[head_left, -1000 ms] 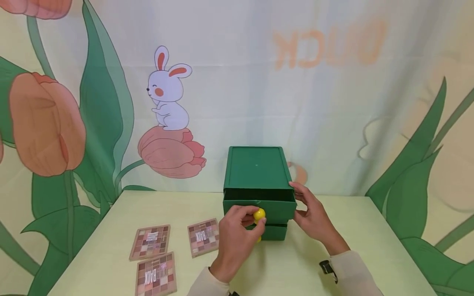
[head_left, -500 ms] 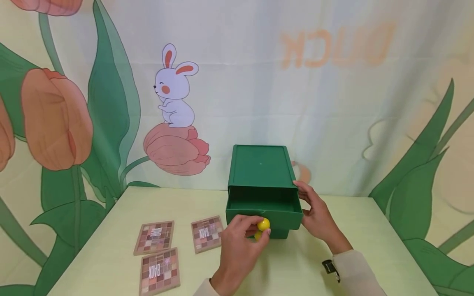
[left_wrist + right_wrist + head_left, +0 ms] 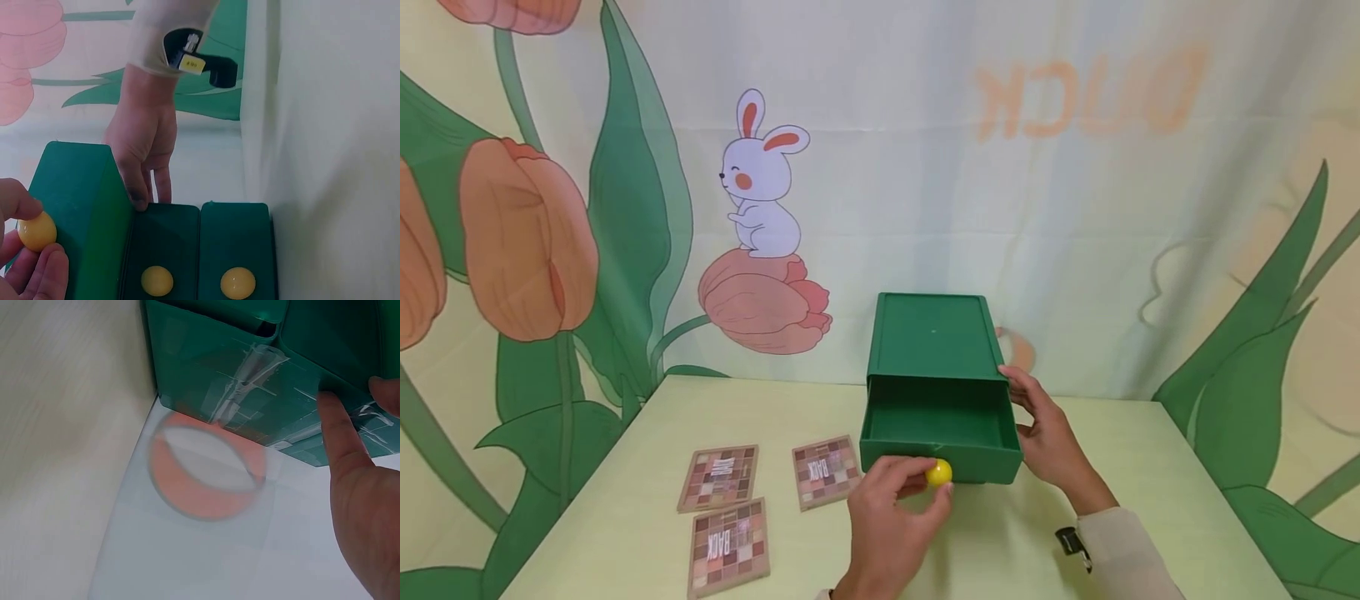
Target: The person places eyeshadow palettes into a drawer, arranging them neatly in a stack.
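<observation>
A green desktop drawer cabinet (image 3: 934, 333) stands at the back of the table. Its top drawer (image 3: 988, 462) is pulled well out, and the inside shows bare green. My left hand (image 3: 891, 517) pinches that drawer's round yellow knob (image 3: 938, 472) between thumb and fingers. On the cabinet's right side lies my right hand (image 3: 1048, 433), one finger up at the top edge. The right wrist view has an outstretched finger (image 3: 337, 425) pressed on the taped side wall. Two lower drawers with yellow knobs (image 3: 157, 281) are closed in the left wrist view.
Three makeup palettes lie on the table left of the cabinet: a rear one (image 3: 718, 477), a front one (image 3: 728, 546) and one nearer the cabinet (image 3: 825, 471). A printed curtain (image 3: 925, 167) hangs right behind the table's back edge.
My left hand has drawn the top drawer out toward me by its knob, from slightly open to wide open. The right hand stays against the cabinet's side; the head view has shifted slightly.
</observation>
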### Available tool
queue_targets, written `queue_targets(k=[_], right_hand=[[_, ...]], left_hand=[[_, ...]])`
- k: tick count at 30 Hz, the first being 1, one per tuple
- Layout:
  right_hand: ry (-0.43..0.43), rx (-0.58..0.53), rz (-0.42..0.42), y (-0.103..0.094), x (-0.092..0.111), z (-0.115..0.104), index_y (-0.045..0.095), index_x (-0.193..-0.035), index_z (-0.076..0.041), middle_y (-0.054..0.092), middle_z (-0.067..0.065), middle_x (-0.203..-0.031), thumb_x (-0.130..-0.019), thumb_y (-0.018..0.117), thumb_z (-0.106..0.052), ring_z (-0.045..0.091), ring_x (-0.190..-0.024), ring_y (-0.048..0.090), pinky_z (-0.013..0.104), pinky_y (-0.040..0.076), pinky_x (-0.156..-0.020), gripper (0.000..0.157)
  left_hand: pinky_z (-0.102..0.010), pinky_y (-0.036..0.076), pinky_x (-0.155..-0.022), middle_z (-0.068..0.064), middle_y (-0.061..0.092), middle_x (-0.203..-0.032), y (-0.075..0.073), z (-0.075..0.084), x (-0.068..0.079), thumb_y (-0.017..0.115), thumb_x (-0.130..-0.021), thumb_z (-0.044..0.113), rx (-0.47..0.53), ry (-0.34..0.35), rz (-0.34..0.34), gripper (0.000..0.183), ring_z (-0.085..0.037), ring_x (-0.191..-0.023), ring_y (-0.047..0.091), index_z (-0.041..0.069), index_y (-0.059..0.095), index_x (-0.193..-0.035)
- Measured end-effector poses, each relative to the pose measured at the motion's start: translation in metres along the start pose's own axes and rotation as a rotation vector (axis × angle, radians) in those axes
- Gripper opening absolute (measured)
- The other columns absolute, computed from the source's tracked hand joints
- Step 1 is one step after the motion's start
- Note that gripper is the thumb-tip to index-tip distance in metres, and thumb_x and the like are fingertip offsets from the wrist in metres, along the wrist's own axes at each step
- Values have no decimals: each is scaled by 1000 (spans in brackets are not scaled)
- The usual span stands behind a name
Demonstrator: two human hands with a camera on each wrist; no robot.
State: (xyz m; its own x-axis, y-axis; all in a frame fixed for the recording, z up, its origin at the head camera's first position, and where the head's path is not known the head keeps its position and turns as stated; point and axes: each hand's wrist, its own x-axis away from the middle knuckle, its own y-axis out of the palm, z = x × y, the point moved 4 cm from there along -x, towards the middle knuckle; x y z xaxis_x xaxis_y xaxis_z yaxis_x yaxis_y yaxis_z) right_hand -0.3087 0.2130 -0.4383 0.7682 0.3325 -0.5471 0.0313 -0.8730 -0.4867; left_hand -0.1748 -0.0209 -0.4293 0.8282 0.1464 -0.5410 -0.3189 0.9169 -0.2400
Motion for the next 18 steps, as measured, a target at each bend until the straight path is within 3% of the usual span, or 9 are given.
queue_targets(k=[5,10,15,18], right_hand=[[-9,-2,1,0,1,-1,34,-164,-16,53,17,-144,-90,76,9,-4,-128,52,32,63,-85,88],[-17,-5,0,1,0,-3,34,-163,-14,53,16,-144,-90,76,9,-6,-127,52,31,63,-86,88],[-26,-12,-4,1,1,-4,33,-164,-15,53,15,-145,-90,77,8,-6,-128,52,30,62,-85,90],[-41,-21,-3,2,1,-3,33,-164,-13,53,16,-145,-89,77,9,-4,-128,52,26,61,-85,90]], left_hand=[[-19,62,-78,4,69,-98,-1,5,10,91,-82,12,5,59,20,24,-6,-87,71,14,80,-103],[-19,62,-74,3,67,-94,-4,11,20,92,-78,7,-1,124,55,26,-7,-81,72,13,80,-100],[-20,62,-73,6,66,-92,-6,15,30,94,-77,10,-15,46,50,25,-5,-80,70,16,80,-97],[-22,63,-72,6,66,-91,-8,16,36,94,-76,10,-24,33,46,25,-3,-79,68,16,80,-95]])
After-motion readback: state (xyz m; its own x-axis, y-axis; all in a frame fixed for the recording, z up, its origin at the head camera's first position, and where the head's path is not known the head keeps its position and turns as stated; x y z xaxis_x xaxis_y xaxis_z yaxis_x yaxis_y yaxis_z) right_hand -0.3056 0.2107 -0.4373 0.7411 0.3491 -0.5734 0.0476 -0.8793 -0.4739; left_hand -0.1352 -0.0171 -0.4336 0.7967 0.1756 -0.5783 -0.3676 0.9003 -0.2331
